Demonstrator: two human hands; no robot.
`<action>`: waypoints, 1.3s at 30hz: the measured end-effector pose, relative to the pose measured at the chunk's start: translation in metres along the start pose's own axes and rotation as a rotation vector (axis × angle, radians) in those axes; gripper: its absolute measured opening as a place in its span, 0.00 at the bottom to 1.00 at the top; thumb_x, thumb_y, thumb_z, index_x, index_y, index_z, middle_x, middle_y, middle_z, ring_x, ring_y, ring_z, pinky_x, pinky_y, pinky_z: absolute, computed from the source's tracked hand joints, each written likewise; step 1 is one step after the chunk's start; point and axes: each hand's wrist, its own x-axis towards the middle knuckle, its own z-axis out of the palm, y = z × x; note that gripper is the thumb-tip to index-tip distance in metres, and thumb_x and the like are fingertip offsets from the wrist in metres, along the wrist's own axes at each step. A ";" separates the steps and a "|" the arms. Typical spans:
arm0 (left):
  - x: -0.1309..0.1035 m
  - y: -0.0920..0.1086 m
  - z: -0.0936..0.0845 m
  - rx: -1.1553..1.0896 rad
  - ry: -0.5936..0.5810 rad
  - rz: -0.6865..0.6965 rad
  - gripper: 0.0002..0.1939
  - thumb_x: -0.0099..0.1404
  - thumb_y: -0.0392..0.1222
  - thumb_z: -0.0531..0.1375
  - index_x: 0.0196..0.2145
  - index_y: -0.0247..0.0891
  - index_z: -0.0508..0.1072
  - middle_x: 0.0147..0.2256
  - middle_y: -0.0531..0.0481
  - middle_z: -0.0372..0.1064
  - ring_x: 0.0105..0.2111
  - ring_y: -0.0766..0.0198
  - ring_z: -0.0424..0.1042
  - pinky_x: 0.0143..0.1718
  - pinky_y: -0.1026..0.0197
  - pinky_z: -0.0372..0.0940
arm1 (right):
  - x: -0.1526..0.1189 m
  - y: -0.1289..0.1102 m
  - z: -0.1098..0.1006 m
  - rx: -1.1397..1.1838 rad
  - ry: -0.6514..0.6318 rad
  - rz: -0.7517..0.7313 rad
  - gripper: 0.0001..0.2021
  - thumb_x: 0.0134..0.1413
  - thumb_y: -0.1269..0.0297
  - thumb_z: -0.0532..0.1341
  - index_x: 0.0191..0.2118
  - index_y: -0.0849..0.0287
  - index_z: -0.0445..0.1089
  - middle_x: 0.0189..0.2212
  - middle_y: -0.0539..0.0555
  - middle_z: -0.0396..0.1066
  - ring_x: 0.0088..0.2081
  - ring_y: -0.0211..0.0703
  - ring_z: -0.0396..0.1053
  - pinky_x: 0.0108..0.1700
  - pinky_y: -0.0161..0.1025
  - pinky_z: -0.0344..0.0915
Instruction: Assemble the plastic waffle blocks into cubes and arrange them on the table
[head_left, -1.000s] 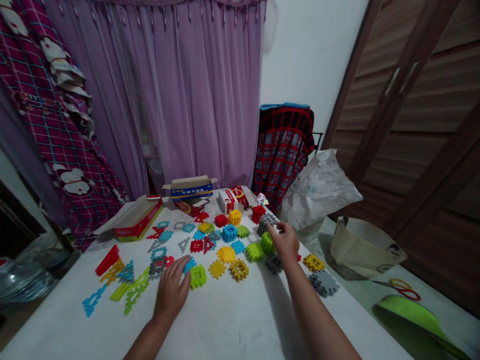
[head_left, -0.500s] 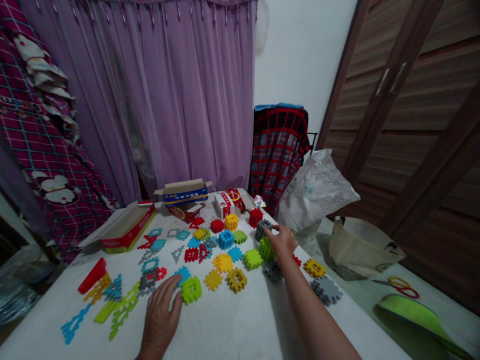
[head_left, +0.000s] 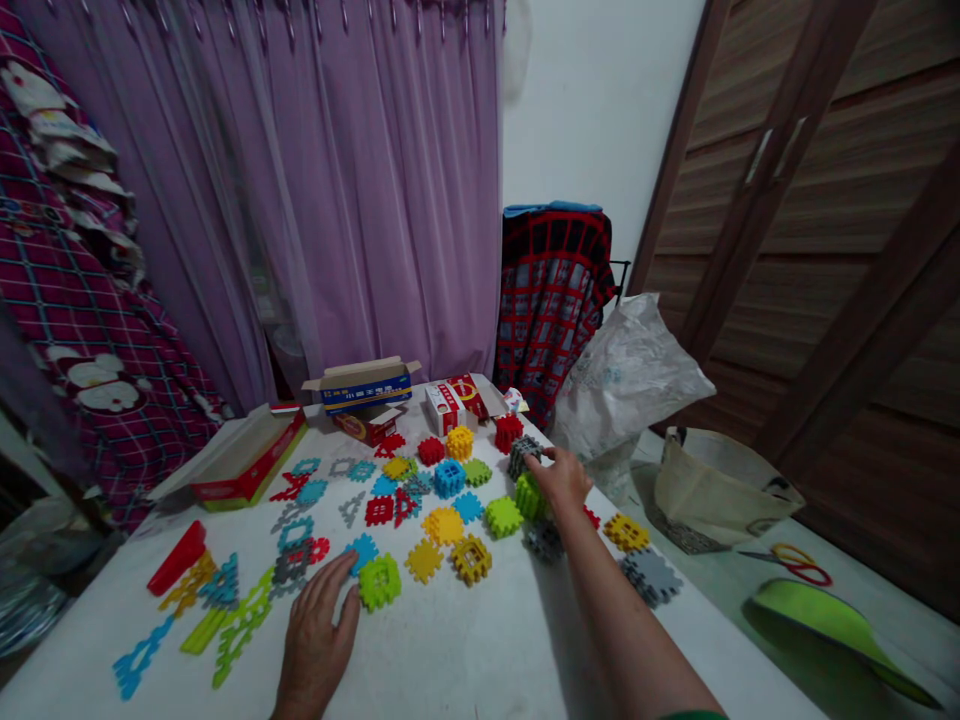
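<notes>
My left hand [head_left: 319,625] rests on the white table with its fingers stretched out. Its fingertips are beside a blue notched tile [head_left: 363,551] and a lime-green cube block [head_left: 379,582]. Farther out on the right, my right hand [head_left: 562,480] has thumb and fingers on a grey interlocking cube block [head_left: 525,456], partly hiding it. Under that hand stands a bright green block [head_left: 530,495], and a dark grey block [head_left: 545,541] lies nearer me by the forearm. A lime tile [head_left: 503,516] sits just left of them.
Several loose notched pieces are spread over the table [head_left: 480,660], with a yellow cube [head_left: 472,559] near the middle. An opened red carton [head_left: 247,465], a blue carton [head_left: 367,388] and a red-white box [head_left: 447,407] stand behind. Scissors [head_left: 799,565] lie beyond the right edge.
The view has shifted slightly, so everything appears a little farther left. Both hands keep nearly the same places, the right one still at the grey block.
</notes>
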 end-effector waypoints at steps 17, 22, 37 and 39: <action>-0.002 -0.002 -0.001 -0.035 -0.013 -0.114 0.17 0.67 0.45 0.50 0.48 0.41 0.73 0.45 0.46 0.76 0.46 0.56 0.74 0.48 0.52 0.68 | 0.000 0.002 -0.026 -0.123 -0.090 -0.025 0.25 0.53 0.51 0.60 0.53 0.61 0.71 0.49 0.63 0.71 0.52 0.58 0.66 0.48 0.49 0.59; -0.004 -0.005 0.001 -0.048 -0.014 -0.111 0.18 0.67 0.46 0.50 0.48 0.41 0.74 0.45 0.46 0.76 0.46 0.56 0.74 0.48 0.53 0.68 | 0.014 -0.006 -0.023 -0.199 -0.163 -0.050 0.27 0.52 0.46 0.60 0.51 0.59 0.72 0.50 0.63 0.70 0.53 0.60 0.66 0.51 0.52 0.59; -0.002 -0.001 -0.002 -0.031 -0.016 -0.078 0.17 0.67 0.46 0.51 0.47 0.40 0.73 0.45 0.45 0.76 0.46 0.56 0.74 0.48 0.53 0.67 | 0.010 -0.008 -0.018 -0.156 -0.144 -0.045 0.26 0.52 0.47 0.59 0.53 0.57 0.71 0.49 0.61 0.71 0.52 0.58 0.66 0.50 0.51 0.60; -0.001 0.000 -0.003 -0.023 -0.008 -0.059 0.17 0.67 0.45 0.51 0.47 0.40 0.73 0.45 0.45 0.76 0.45 0.56 0.74 0.47 0.53 0.67 | 0.008 -0.003 -0.023 -0.136 -0.126 -0.039 0.26 0.53 0.47 0.58 0.54 0.56 0.70 0.49 0.60 0.71 0.52 0.56 0.66 0.49 0.48 0.61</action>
